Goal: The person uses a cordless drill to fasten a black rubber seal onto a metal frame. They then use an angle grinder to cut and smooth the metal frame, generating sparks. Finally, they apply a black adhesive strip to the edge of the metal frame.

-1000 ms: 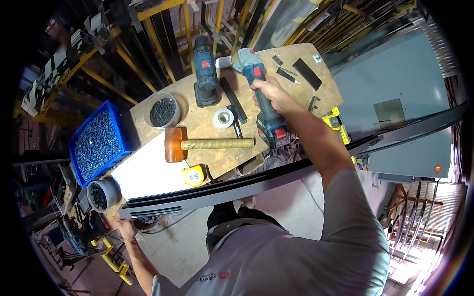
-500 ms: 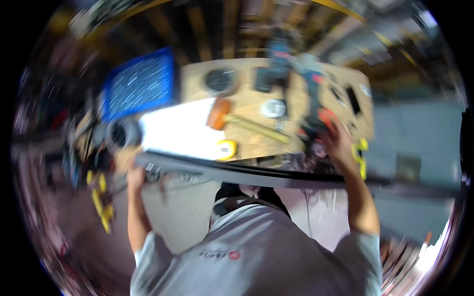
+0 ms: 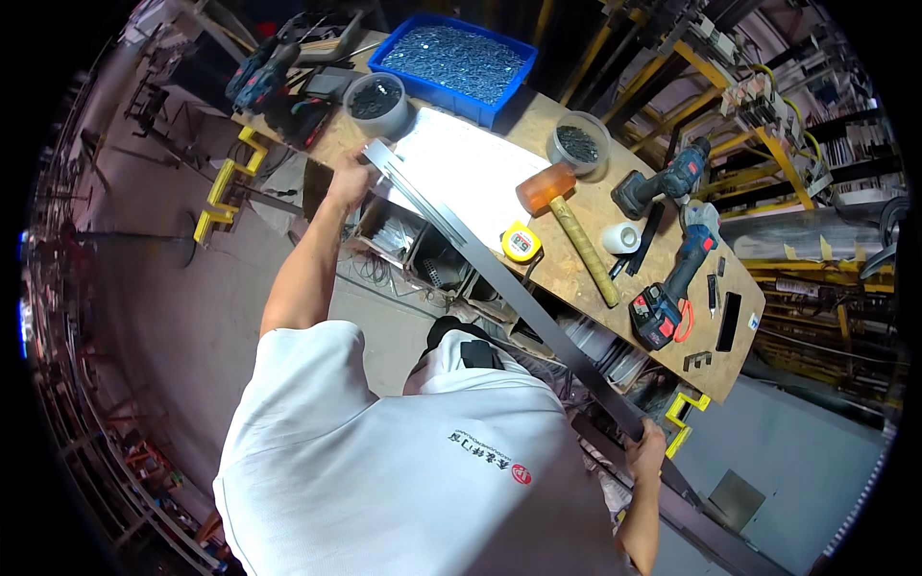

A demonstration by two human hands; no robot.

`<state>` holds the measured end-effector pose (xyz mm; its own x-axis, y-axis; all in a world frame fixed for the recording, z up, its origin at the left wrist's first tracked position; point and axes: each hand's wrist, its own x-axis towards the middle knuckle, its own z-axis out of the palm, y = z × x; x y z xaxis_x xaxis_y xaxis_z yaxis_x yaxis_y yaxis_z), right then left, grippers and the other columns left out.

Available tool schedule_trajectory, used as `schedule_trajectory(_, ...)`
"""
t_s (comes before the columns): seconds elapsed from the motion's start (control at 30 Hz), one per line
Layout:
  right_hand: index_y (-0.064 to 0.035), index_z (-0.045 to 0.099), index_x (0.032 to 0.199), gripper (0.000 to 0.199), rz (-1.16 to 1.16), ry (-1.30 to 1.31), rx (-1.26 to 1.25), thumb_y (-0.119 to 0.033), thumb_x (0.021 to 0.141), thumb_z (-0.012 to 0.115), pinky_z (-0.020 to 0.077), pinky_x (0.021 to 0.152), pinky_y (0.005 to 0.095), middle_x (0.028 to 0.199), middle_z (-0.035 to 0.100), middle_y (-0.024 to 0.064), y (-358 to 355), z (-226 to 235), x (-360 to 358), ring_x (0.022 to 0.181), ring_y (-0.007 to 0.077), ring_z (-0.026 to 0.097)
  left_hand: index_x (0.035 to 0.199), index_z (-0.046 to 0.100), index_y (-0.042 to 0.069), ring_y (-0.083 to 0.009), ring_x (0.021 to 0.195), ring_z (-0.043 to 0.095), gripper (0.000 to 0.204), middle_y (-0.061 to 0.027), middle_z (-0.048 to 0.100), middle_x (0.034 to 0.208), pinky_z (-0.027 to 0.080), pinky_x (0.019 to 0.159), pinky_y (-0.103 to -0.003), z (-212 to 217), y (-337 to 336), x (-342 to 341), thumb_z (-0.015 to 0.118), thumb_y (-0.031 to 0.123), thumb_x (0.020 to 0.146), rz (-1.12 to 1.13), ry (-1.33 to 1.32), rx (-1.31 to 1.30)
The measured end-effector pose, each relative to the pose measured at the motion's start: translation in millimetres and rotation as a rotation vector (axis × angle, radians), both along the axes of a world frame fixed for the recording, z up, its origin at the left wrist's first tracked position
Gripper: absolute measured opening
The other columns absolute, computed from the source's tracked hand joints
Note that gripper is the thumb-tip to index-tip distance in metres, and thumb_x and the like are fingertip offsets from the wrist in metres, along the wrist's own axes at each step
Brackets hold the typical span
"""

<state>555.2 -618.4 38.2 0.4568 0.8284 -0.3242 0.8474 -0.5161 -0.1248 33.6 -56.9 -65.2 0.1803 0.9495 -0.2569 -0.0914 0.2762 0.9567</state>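
Note:
A long grey metal profile (image 3: 562,348) runs slantwise in front of me, along the near edge of the workbench. My left hand (image 3: 353,180) is closed around its far-left end, close to a tub of dark small parts (image 3: 376,104). Farther down its length, my right hand (image 3: 646,451) grips the profile by the bench's lower right corner. A yellow tape measure (image 3: 521,242) lies just beyond the profile. Past it rests a mallet (image 3: 557,197) with an orange head and wooden handle. The white sheet (image 3: 461,163) on the bench is partly hidden by the profile.
A blue bin of small metal parts (image 3: 456,62) and a second tub (image 3: 578,144) stand at the back. Cordless power tools (image 3: 667,182) (image 3: 677,278), a white roll (image 3: 621,238) and a black phone-like slab (image 3: 729,322) lie rightward. Yellow supports (image 3: 227,197) flank the bench.
My view has turned, so the bench now slants down to the right. My right hand has left the orange-handled item on the bench and now holds the profile. My left hand keeps its end.

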Motion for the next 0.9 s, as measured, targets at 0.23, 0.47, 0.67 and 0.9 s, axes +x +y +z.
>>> schedule_trajectory(0.23, -0.0078, 0.068, 0.114, 0.043, 0.16, 0.083, 0.136, -0.013, 0.073, 0.083, 0.0533, 0.088, 0.0489, 0.105, 0.072, 0.0176, 31.7, -5.5, -61.5, 0.101, 0.0413, 0.067, 0.133, 0.069, -0.004, -0.0161, 0.105, 0.07, 0.043, -0.0073, 0.076, 0.116, 0.054, 0.09, -0.027, -44.6, 12.6, -75.3, 0.058, -0.008, 0.092, 0.538, 0.173, 0.344)
schedule_trajectory(0.47, -0.0112, 0.067, 0.123, 0.053, 0.084, 0.062, 0.214, -0.025, 0.074, 0.084, 0.0517, 0.082, 0.0521, 0.1, 0.071, 0.0161, 13.5, -29.9, -89.9, 0.094, 0.0405, 0.067, 0.134, 0.066, -0.004, -0.0157, 0.09, 0.066, 0.041, -0.0075, 0.074, 0.105, 0.054, 0.082, -0.029, -53.3, 55.4, -81.8, 0.064, 0.0, 0.093, 0.344, 0.364, 0.333)
schedule_trajectory(0.67, -0.006, 0.067, 0.122, 0.055, 0.095, 0.139, 0.137, -0.025, 0.074, 0.083, 0.0549, 0.085, 0.0477, 0.103, 0.071, 0.0167, 36.4, -4.6, -94.5, 0.1, 0.038, 0.069, 0.152, 0.045, -0.006, -0.0376, 0.123, 0.066, 0.052, -0.0278, 0.061, 0.142, 0.058, 0.104, -0.046, -78.7, 57.5, -101.6, 0.053, 0.018, 0.106, 0.194, 0.293, 0.042)
schedule_trajectory(0.9, -0.0116, 0.067, 0.112, 0.031, 0.061, 0.138, 0.11, -0.016, 0.082, 0.071, 0.0523, 0.093, 0.0503, 0.102, 0.072, 0.015, 62.9, -14.2, -95.7, 0.104, 0.0353, 0.07, 0.118, 0.067, -0.014, -0.0322, 0.1, 0.072, 0.029, -0.0245, 0.071, 0.12, 0.064, 0.086, -0.038, -79.7, 87.4, -161.1, 0.061, 0.009, 0.101, 0.113, 0.56, 0.385)
